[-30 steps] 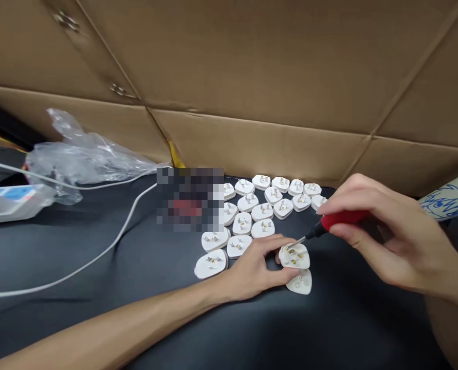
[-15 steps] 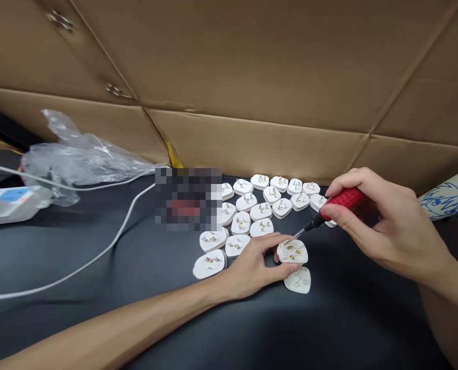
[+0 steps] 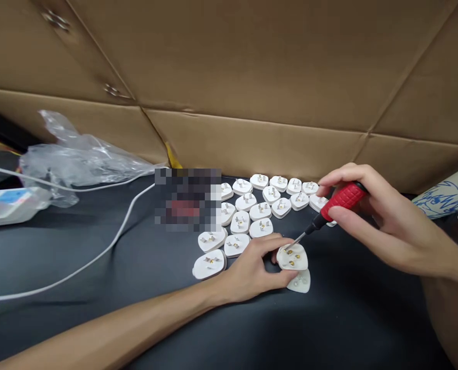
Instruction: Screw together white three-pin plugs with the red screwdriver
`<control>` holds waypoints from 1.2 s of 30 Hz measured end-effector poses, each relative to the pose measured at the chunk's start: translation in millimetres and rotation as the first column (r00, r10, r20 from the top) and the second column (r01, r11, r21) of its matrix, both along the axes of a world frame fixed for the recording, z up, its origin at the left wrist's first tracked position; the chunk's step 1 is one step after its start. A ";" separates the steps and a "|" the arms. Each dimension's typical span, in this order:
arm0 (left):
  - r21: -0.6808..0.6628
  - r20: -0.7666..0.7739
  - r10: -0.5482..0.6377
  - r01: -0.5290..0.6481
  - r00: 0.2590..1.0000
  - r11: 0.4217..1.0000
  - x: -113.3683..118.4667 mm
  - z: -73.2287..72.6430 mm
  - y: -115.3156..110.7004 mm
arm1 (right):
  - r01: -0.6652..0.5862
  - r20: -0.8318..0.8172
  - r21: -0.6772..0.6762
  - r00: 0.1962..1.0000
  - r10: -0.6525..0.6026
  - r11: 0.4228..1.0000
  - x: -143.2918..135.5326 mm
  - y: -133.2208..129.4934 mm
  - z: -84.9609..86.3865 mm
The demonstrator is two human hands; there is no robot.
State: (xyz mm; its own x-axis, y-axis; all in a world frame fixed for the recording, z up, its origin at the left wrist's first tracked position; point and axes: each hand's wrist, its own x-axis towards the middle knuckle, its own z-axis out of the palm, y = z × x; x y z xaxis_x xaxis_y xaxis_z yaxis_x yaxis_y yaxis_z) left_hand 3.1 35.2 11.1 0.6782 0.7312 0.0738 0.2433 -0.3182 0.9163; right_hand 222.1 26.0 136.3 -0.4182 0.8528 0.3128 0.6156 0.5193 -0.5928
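Note:
A white plug housing (image 3: 298,262) with brass contacts sits between the thumb and fingers of my left hand (image 3: 254,264). My right hand (image 3: 386,221) is closed around the red handle of a screwdriver (image 3: 344,200). The screwdriver's tip meets the housing near its upper left contact. Just below, partly covered by the housing and my left thumb, lies a white plug cover (image 3: 301,282). Several white plugs (image 3: 210,263) with metal pins pointing up lie beyond my left hand.
A brown padded panel (image 3: 252,139) rises behind the black tabletop (image 3: 144,267). At the left are a clear plastic bag (image 3: 86,159), a white cable (image 3: 116,234) and a white device (image 3: 8,205). A patterned cloth roll (image 3: 448,192) is at the right edge. One patch is pixelated.
The screwdriver's handle has turned slightly and its tip has shifted a little down on the housing. My right fingers have moved along the handle. The housing sits slightly lower over the cover.

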 end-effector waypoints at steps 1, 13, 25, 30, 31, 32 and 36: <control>0.006 0.004 0.000 0.000 1.000 1.000 0.0 0.0 0.0 | -0.068 -0.004 -0.025 0.998 0.068 0.997 1.9 -0.2 1.7; -0.036 0.040 0.009 -0.008 0.999 0.999 -0.9 -0.7 0.0 | -0.079 -0.011 0.001 0.997 0.079 0.997 -3.4 -6.4 3.0; 0.039 0.024 0.003 -0.004 1.000 0.999 -0.9 0.9 -1.0 | -0.024 -0.123 -0.111 0.992 0.010 0.994 0.2 3.1 -2.3; 0.035 0.014 0.045 -0.045 0.999 0.998 -0.9 -1.2 -0.8 | -0.030 -0.155 -0.027 0.988 0.025 0.999 0.5 -1.8 1.3; 0.040 0.015 0.065 -0.066 0.998 0.997 -0.7 -1.8 -1.3 | 0.048 -0.146 -0.008 0.988 -0.049 0.999 -3.2 -1.1 -1.1; 0.044 0.016 0.082 -0.082 0.997 0.996 -0.4 -2.4 -1.8 | 0.124 -0.132 0.004 0.984 -0.123 0.992 -7.0 0.0 -3.8; 0.038 0.019 0.090 -0.090 0.996 0.995 0.1 -2.7 -2.3 | 0.256 -0.076 0.009 0.964 -0.254 0.967 -10.7 3.9 -8.1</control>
State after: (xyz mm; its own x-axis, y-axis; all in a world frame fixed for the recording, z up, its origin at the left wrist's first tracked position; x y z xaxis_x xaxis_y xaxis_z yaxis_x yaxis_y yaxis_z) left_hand 3.2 32.9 8.4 0.6081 0.7856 0.1142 0.2568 -0.3308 0.9081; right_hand 211.4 29.9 128.2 -0.1629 0.9221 0.3511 0.6843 0.3619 -0.6331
